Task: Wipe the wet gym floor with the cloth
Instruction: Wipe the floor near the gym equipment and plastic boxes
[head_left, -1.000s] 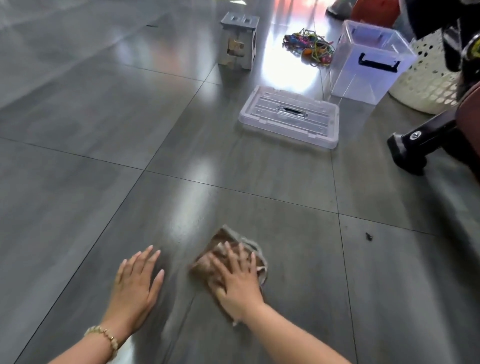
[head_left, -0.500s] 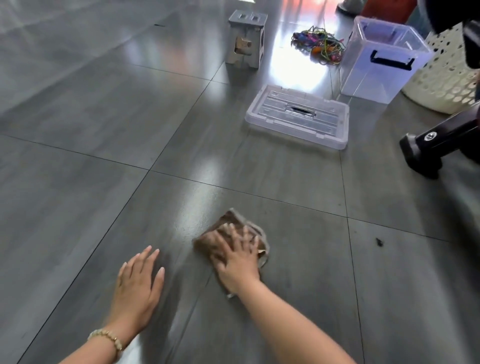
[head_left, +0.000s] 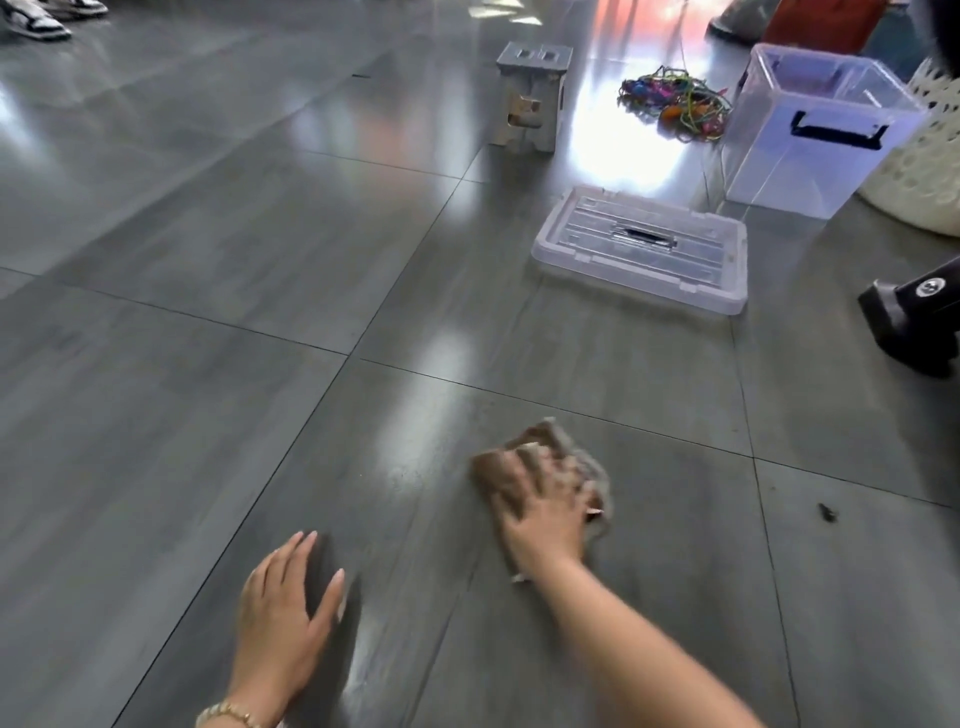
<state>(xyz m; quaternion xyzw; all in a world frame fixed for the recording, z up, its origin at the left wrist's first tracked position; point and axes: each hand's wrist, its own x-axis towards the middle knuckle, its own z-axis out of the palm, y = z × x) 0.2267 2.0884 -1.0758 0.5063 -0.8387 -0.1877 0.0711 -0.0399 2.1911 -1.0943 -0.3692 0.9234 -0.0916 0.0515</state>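
Brown-grey cloth (head_left: 543, 441) bunched on floor (head_left: 208, 415), just short of far grout edge of its tile, under right hand (head_left: 540, 512): fingers spread, straight, pressing down, not curled round it. Left hand (head_left: 283, 618) flat on bare floor beside, holding nothing. Risk, I'd say: braced palm skids on wet sheen; bunched cloth only smears (dark speck (head_left: 828, 512) at right could get dragged). Cloth's long axis runs near-to-far, far tip toward box lid (head_left: 644, 249).
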